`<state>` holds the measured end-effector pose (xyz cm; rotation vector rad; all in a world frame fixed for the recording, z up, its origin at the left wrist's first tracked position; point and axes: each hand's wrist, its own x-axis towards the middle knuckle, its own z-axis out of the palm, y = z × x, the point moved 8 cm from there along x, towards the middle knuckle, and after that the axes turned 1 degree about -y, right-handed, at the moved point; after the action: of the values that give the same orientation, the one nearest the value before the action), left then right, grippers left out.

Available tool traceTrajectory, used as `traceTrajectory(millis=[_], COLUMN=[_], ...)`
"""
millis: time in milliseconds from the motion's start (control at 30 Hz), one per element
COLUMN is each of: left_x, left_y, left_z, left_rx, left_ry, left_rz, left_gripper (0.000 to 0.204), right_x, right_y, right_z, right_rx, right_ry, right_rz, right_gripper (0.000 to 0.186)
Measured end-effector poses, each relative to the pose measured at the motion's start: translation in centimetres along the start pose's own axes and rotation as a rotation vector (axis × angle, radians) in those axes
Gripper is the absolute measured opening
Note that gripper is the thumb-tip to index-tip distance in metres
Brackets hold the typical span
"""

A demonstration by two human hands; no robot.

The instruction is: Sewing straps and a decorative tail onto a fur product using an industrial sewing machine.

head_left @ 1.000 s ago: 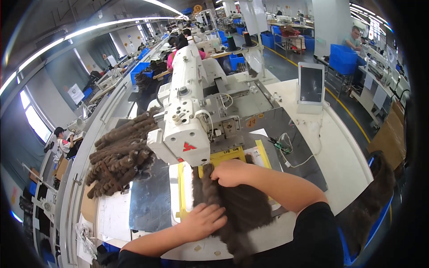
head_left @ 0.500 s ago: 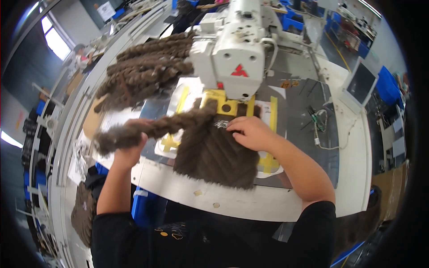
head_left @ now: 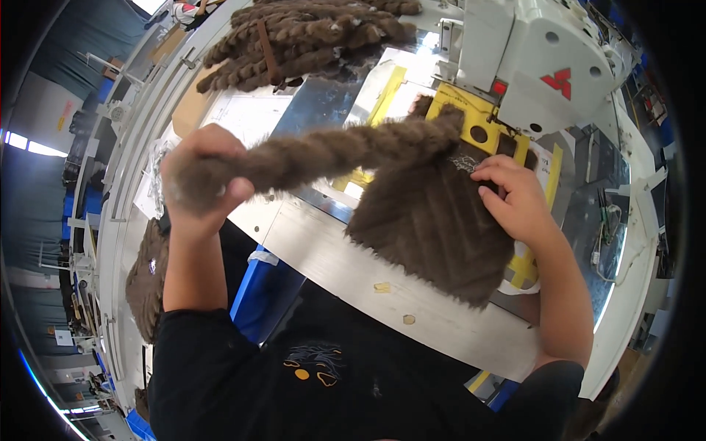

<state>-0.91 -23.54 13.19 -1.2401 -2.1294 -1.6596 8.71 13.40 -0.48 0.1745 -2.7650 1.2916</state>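
A thick, twisted brown plush strap point(head_left: 338, 153) is in the closed grip of my left hand point(head_left: 204, 176), which holds its free end up at the left. The strap's other end runs to the yellow clamp plate point(head_left: 476, 121) under the sewing machine head point(head_left: 515, 66). Below the plate a brown plush panel point(head_left: 434, 220) with slanting ribs hangs toward the table's front edge. My right hand point(head_left: 521, 197) rests on the panel's upper right, fingers bent in and gripping it just under the plate. Tangled white threads point(head_left: 465, 163) lie beside its fingertips.
Several twisted brown plush straps point(head_left: 316, 37) are piled behind on the left, a brown strip across them. Yellow tape point(head_left: 386, 95) marks the white template. Another brown plush piece point(head_left: 147, 279) hangs at the left. A cable point(head_left: 604, 228) lies at the right.
The view has turned and shifted left, so the machine now appears farther right. My left hand draws the strap out straighter. My right hand stays by the threads on the panel.
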Motion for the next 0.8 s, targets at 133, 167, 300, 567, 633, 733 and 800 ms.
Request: traceTrajectory(millis=[133, 167, 300, 567, 633, 733, 800], left_x=[-0.6, -0.9, -1.2, -4.8, -5.1, -0.4, 1.8], left_y=[3.6, 4.6, 8.1, 8.7, 8.2, 5.8, 4.4], left_z=[2.3, 3.2, 7.5, 18.5, 20.0, 21.5, 23.9], left_rx=[0.104, 0.110, -0.025, 0.025, 0.034, -0.431, -0.287], left_ry=[-0.104, -0.143, -0.324, -0.908, -0.970, -0.926, -0.937], left_rz=[0.264, 0.297, 0.507, 0.709, 0.716, 0.421, 0.460], left_gripper=[0.033, 0.032, 0.032, 0.026, 0.031, 0.065, 0.066], right_x=[0.3, 0.3, -0.9, -7.0, -9.0, -10.7, -9.8], right_y=[-0.6, -1.0, -4.4, -9.4, -8.3, -6.0, -6.7], right_z=[-0.4, -0.3, 1.2, 11.9, 12.0, 11.5, 9.2], right_rx=[-0.026, -0.057, -0.005, 0.901, 0.883, 0.722, 0.277], right_ry=[-0.009, 0.002, -0.147, -0.669, -0.623, -0.489, -0.411], right_rz=[0.028, 0.004, -0.046, 0.431, 0.507, 0.454, 0.202], right_gripper=[0.021, 0.022, 0.024, 0.051, 0.048, 0.046, 0.046])
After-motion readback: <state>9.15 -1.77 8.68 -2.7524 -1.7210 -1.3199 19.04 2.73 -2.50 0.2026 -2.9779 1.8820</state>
